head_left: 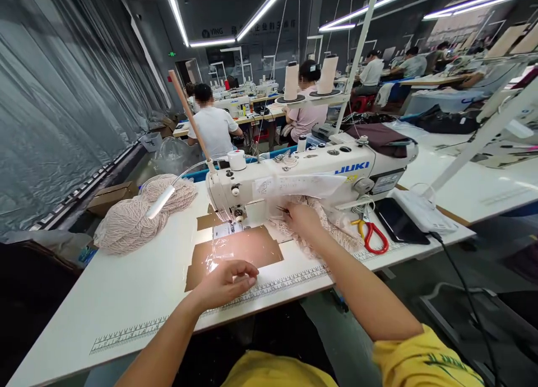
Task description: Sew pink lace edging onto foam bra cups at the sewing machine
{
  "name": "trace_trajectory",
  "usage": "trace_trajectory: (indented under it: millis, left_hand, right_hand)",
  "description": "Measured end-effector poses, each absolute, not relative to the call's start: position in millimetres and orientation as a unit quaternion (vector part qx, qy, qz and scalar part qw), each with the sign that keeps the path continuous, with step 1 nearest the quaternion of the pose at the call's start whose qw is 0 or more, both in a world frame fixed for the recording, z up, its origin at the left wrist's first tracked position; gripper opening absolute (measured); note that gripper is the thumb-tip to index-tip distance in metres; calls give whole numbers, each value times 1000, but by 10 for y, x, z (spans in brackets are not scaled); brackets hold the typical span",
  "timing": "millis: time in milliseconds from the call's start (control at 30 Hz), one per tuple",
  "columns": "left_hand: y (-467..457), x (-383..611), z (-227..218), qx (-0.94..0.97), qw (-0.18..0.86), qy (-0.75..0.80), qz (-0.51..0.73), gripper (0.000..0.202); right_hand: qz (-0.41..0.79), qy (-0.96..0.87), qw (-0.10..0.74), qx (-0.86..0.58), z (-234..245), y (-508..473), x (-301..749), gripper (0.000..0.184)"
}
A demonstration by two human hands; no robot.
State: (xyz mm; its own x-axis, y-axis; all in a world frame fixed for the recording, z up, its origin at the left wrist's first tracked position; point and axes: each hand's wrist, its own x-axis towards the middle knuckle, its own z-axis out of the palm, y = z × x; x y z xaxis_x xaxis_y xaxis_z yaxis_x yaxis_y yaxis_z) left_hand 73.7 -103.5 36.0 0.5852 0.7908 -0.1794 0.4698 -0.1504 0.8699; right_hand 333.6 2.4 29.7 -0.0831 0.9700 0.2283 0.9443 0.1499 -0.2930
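Observation:
My left hand [225, 283] rests on the white table [126, 297] near its front edge, fingers curled in, beside a brown taped patch [252, 252]; whether it holds anything is hidden. My right hand [300, 219] reaches under the arm of the white JUKI sewing machine [302, 176] and pinches something thin and dark, perhaps tweezers, over a pile of pale lace fabric [332, 230]. The needle area [229, 221] is lit by a small lamp [162, 202].
A heap of pale knitted fabric [134, 213] lies at the table's left. Red-handled scissors [374, 238] and a dark phone [399, 221] lie to the right of the machine. Two thread cones [309, 78] stand behind. Other people sit sewing at tables beyond.

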Motion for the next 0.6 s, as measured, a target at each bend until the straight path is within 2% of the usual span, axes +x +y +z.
trace_trajectory:
  millis: [167,233,333,467,600]
  left_hand:
    - [-863,849,212,595,641,409,260,44]
    - [-759,1016,157,499,704,403,305,49]
    - [-699,1312,86,379,774,379,336,44]
    - [-928,1560,45,298,838,334,311,45]
    - [-1306,1552,84,271,875,339,216,46]
  right_hand:
    - [72,-751,256,-605,275,-666,3518,23]
    - [198,-750,350,-525,234,-983,3484,24]
    - [391,-735,360,-421,169,-1368,3348,26]
    - [589,-700,290,-282,195,-1657,3213,28]
    - [676,-692,166,-191,350,-1730,3244,30]
